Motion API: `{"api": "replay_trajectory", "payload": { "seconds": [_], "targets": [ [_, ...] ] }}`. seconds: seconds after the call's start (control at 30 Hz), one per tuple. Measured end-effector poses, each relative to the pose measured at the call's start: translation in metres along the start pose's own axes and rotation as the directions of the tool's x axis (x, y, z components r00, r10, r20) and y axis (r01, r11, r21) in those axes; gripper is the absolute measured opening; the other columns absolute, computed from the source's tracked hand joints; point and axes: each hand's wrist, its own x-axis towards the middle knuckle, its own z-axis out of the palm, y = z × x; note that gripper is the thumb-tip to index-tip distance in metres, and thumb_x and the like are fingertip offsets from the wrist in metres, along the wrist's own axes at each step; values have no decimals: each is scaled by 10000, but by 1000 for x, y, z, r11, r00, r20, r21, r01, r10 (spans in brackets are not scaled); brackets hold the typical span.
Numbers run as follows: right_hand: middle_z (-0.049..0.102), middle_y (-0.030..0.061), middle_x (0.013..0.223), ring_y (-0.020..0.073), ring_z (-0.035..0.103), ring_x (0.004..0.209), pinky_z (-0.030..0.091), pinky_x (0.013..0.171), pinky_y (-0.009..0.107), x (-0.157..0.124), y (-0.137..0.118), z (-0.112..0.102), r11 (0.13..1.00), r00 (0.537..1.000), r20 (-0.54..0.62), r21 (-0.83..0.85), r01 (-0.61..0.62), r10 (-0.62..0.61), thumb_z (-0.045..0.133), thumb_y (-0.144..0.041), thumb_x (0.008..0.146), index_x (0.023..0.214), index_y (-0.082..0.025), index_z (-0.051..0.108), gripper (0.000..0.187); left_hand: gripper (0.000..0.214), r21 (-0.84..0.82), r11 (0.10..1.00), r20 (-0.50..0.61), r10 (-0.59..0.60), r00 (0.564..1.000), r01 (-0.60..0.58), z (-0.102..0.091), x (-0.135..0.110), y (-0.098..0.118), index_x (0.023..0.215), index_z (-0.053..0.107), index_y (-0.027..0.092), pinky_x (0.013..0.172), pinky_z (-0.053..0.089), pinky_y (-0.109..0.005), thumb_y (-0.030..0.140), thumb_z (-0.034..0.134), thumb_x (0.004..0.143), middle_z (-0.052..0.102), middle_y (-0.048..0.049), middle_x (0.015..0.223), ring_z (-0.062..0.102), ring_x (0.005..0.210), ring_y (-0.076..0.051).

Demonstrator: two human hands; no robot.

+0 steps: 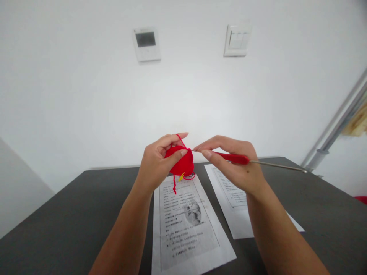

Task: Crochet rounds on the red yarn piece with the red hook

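Note:
My left hand (162, 154) is closed on a rounded piece of red crochet (183, 165), the thumb pressed on its front. Red yarn (181, 140) runs over the raised index finger. A short red tail and a small yellow stitch marker (181, 177) hang below the piece. In my right hand (233, 156) is a crochet hook (239, 159) with a red handle, gripped between thumb and fingers. Its thin metal tip meets the top right edge of the crochet, while a long metal shaft sticks out to the right. The hook's very end is hidden in the yarn.
Two printed sheets lie on the dark table (114, 198): one sheet (183, 229) below the crochet, another sheet (229, 198) partly under my right forearm. On the white wall are a thermostat (147, 45) and a light switch (237, 40). A grey pipe (338, 118) stands at right.

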Motion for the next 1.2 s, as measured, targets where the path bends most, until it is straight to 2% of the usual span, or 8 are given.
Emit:
{"api": "replay_trajectory", "payload": {
  "seconds": [0.1, 0.2, 0.37, 0.6, 0.8, 1.0, 1.2],
  "targets": [
    [772, 33, 842, 174, 718, 807, 555, 685, 274, 0, -2, -1, 989, 992, -17, 87, -123, 125, 638, -223, 893, 835, -185, 741, 124, 388, -148, 985, 31, -89, 996, 92, 0, 0, 1, 1083, 745, 202, 606, 518, -183, 222, 802, 700, 686, 3, 773, 624, 692, -104],
    [772, 18, 813, 167, 720, 788, 561, 678, 265, 0, 0, -2, 964, 984, -31, 207, -164, 174, 661, -246, 885, 816, -199, 751, 123, 370, -268, 953, 70, -128, 989, 142, 0, 0, 2, 1028, 767, 212, 590, 514, -155, 201, 831, 663, 680, 14, 742, 623, 655, -83],
    [774, 4, 833, 151, 722, 805, 576, 743, 266, 0, 9, -3, 896, 981, -25, 412, -163, 190, 674, -255, 886, 821, -215, 759, 114, 334, -400, 892, 136, -167, 977, 208, 1, 0, 5, 954, 787, 207, 563, 509, -146, 164, 839, 628, 684, 5, 732, 625, 620, -76],
    [770, 17, 804, 138, 704, 736, 575, 721, 266, 2, 20, -2, 781, 984, 44, 603, -164, 173, 660, -267, 899, 833, -196, 760, 139, 309, -557, 782, 258, -155, 954, 278, 5, 2, 5, 912, 795, 182, 500, 489, -157, 147, 821, 605, 683, -10, 725, 602, 546, -72],
    [779, 27, 842, 130, 728, 741, 596, 708, 242, 4, 21, 2, 629, 982, 120, 755, -184, 143, 674, -273, 896, 860, -191, 760, 124, 321, -639, 707, 324, -110, 940, 303, 8, 1, -1, 932, 789, 171, 512, 485, -151, 166, 813, 612, 670, -7, 719, 587, 525, -58],
    [787, 32, 847, 131, 745, 758, 610, 698, 220, 5, 22, 7, 520, 976, 176, 826, -218, 130, 719, -283, 861, 875, -192, 760, 101, 307, -694, 653, 344, -71, 936, 305, 12, 0, -6, 947, 771, 167, 533, 470, -164, 186, 782, 640, 613, 11, 685, 518, 498, -37],
    [787, 27, 825, 120, 738, 716, 608, 674, 202, 6, 27, 11, 458, 965, 209, 850, -260, 159, 755, -299, 825, 840, -198, 755, 102, 318, -675, 679, 333, -68, 941, 288, 10, 1, -8, 961, 757, 172, 564, 490, -184, 202, 781, 645, 611, 4, 718, 547, 552, -59]
  ]
}}
